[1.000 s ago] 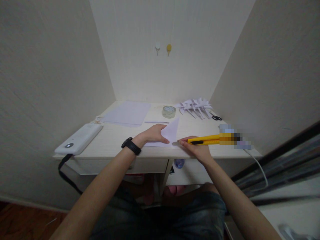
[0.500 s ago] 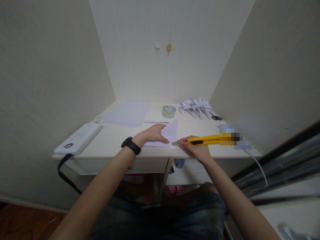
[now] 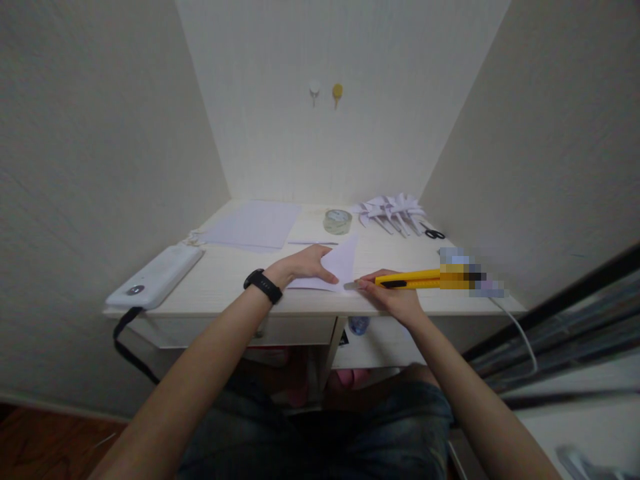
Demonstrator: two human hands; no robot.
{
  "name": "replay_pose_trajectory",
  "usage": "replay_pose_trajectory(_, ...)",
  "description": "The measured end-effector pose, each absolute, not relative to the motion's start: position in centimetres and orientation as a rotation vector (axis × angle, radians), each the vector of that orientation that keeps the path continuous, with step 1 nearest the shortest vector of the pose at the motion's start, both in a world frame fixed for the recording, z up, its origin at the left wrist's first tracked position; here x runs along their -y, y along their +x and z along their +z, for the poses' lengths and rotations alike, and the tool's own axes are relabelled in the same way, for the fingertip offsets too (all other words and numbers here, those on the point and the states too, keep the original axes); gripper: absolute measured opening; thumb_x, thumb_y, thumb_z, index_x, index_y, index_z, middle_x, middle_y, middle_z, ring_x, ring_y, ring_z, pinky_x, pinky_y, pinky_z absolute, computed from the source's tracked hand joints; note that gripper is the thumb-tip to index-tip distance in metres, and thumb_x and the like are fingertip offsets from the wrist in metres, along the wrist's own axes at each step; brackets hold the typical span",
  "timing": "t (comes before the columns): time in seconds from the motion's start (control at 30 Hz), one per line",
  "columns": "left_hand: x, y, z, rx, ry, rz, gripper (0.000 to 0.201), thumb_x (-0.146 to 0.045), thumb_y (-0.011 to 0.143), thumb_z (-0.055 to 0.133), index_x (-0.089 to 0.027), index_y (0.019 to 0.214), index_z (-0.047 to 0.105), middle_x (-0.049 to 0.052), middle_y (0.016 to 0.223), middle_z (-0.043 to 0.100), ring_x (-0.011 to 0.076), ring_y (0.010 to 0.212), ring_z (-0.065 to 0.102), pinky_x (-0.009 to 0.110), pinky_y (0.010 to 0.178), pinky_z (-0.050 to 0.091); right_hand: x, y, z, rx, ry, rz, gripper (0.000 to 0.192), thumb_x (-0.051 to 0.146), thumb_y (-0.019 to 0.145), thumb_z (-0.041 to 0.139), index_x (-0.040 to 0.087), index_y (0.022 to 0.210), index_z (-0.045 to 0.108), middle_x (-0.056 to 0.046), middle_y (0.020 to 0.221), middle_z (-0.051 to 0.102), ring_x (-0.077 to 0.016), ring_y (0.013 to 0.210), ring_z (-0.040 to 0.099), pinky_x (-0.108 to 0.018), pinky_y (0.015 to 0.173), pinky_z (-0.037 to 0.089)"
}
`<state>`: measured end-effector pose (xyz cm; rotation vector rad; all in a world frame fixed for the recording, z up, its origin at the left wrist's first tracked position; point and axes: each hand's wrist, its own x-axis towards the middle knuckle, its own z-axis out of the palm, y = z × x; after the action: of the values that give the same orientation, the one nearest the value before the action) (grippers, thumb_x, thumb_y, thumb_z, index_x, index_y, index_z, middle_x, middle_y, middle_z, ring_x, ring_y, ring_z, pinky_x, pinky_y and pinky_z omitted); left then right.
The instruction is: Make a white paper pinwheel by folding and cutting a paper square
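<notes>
Our left hand (image 3: 305, 264) flat on thin, limp folded paper (image 3: 340, 263); right hand (image 3: 395, 297), at 3 o'clock, gripping the rigid yellow knife (image 3: 407, 279) mid-handle

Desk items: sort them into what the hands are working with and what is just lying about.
In use: folded paper under the left hand; yellow utility knife gripped by the right hand.

Lying about: paper sheets, tape roll, folded paper shapes, scissors, white device.

Yellow knife (image 3: 407, 279) on white paper (image 3: 336, 267)
Pale wood-grain desk (image 3: 225, 277); black watch (image 3: 263, 286); black scissors (image 3: 433, 233); white and yellow hooks (image 3: 326, 90).
</notes>
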<state>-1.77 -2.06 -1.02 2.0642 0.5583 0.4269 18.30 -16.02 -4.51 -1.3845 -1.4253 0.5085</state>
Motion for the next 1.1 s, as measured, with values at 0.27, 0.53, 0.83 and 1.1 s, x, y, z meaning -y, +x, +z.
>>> replay_pose_trajectory(0.27,1.8,-1.6,-0.9,-0.587,2.026,0.403,0.050,-0.023,0.049,0.086,-0.016,0.096,0.073,0.006,0.099,0.076,0.0252,0.088,0.070,0.039,0.086,0.053,16.0,18.6,-4.6,1.468,-1.417,0.499,0.025,0.048,0.073,0.073,0.024,0.076,0.077,-0.005,0.082,0.076,-0.0246,0.080,0.069,-0.039,0.080,0.055)
replay_pose_trajectory(0.53,1.3,-1.3,-1.2,-0.531,1.986,0.363,0.049,-0.023,0.049,0.086,-0.015,0.096,0.075,0.006,0.096,0.077,0.0238,0.085,0.070,0.039,0.087,0.052,16.2,18.4,-4.2,1.475,-1.398,0.530,0.027,0.051,0.072,0.072,0.024,0.073,0.076,-0.005,0.080,0.077,-0.0247,0.078,0.069,-0.037,0.077,0.056)
replay_pose_trajectory(0.83,1.0,-1.5,-1.5,-0.529,1.928,0.355,0.056,-0.020,0.049,0.086,-0.015,0.104,0.073,0.007,0.100,0.077,0.0251,0.091,0.070,0.040,0.090,0.051,16.2,18.5,-4.0,1.474,-1.384,0.534,0.023,0.047,0.070,0.073,0.024,0.073,0.076,-0.005,0.078,0.076,-0.0249,0.077,0.069,-0.036,0.074,0.055)
replay_pose_trajectory(1.1,0.7,-1.5,-1.8,-0.508,1.906,0.362,0.061,-0.021,0.049,0.087,-0.015,0.108,0.072,0.007,0.098,0.077,0.0264,0.095,0.070,0.042,0.093,0.050,16.4,18.4,-3.8,1.471,-1.390,0.548,0.023,0.046,0.069,0.073,0.024,0.072,0.076,-0.005,0.079,0.076,-0.0250,0.076,0.069,-0.037,0.074,0.055)
